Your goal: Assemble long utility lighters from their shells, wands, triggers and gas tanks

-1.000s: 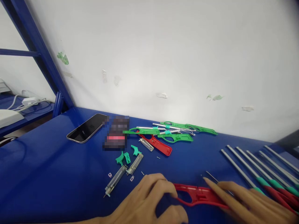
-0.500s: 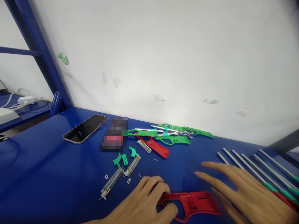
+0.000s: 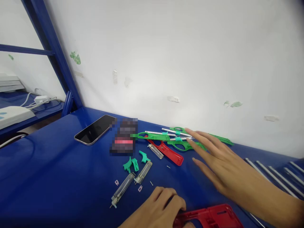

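My left hand (image 3: 161, 205) is closed on a red lighter casing half (image 3: 209, 215) low in the view, its hollow inner side facing up. My right hand (image 3: 218, 158) is open, fingers stretched out over the near side of a pile of green casing halves (image 3: 187, 145) and metal lighter tubes (image 3: 171, 131). It partly hides the pile, and I cannot tell whether it touches it. Another red casing half (image 3: 172, 154) lies in front of the pile, beside a small clear fuel tank (image 3: 155, 151).
Clear fuel tanks (image 3: 122, 190), green triggers (image 3: 128, 164), small pink clips (image 3: 140, 188) and screws (image 3: 151, 183) lie left of centre. A phone (image 3: 95, 129) and a blurred dark item (image 3: 123, 148) are behind. Several metal-tubed lighters (image 3: 273, 175) lie right. A wall (image 3: 190, 63) backs the table.
My right hand has moved forward and left, from beside the red casing half to the green pile. My left hand keeps hold of the red half. The view has shifted slightly.
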`<state>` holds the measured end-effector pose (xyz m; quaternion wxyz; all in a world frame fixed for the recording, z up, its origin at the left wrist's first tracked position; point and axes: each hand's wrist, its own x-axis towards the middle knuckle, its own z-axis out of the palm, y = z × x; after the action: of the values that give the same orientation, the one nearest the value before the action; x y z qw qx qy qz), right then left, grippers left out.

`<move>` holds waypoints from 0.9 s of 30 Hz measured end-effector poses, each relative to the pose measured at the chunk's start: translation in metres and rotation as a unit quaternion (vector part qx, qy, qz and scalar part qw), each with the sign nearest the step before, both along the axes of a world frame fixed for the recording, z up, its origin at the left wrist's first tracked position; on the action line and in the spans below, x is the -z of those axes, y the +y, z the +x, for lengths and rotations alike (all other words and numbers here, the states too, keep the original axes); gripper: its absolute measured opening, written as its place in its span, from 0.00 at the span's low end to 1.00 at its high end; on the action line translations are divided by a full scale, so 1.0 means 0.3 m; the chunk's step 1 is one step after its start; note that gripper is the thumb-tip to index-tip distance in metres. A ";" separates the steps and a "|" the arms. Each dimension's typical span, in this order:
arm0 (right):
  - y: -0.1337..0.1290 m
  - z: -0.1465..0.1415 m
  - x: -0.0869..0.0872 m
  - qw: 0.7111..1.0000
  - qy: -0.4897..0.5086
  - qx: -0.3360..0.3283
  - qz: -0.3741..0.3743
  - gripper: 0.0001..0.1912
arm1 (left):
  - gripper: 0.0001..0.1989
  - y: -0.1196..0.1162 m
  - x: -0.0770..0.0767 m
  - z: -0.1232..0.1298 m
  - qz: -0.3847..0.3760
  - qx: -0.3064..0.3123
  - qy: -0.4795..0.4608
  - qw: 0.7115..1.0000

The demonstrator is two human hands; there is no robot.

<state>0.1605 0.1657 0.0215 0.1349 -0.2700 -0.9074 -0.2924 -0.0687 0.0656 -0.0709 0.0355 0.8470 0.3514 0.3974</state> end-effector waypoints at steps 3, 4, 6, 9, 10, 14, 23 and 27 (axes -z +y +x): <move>0.002 -0.031 0.024 1.000 -0.005 -0.018 -0.009 0.25 | 0.11 0.003 -0.002 0.005 0.047 -0.007 0.019 0.999; 0.003 -0.039 0.031 1.000 -0.011 -0.022 -0.013 0.25 | 0.11 0.003 -0.001 0.007 0.064 -0.006 0.031 0.997; 0.003 -0.049 0.039 0.999 -0.018 -0.027 -0.020 0.24 | 0.12 0.004 0.001 0.009 0.081 -0.004 0.042 0.996; 0.001 -0.057 0.039 0.999 -0.015 -0.021 -0.028 0.24 | 0.12 0.002 0.005 0.009 0.070 -0.002 0.056 0.996; 0.001 -0.058 0.037 0.999 -0.010 -0.016 -0.030 0.24 | 0.12 0.001 0.006 0.009 0.063 0.000 0.068 0.996; 0.030 -0.053 0.023 0.999 0.013 0.019 -0.042 0.23 | 0.10 -0.003 0.003 0.001 0.049 0.014 0.122 0.991; 0.249 0.001 -0.001 0.991 -0.045 0.057 -0.110 0.17 | 0.09 -0.006 -0.036 -0.027 0.067 0.032 0.153 0.985; 0.311 0.026 -0.004 0.985 -0.081 0.046 -0.143 0.18 | 0.06 -0.012 -0.054 -0.031 0.066 0.031 0.172 0.982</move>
<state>0.1681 0.2589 0.0227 0.0077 -0.3035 -0.9343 -0.1866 -0.0780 0.0622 -0.0547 -0.0688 0.9139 0.2987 0.2662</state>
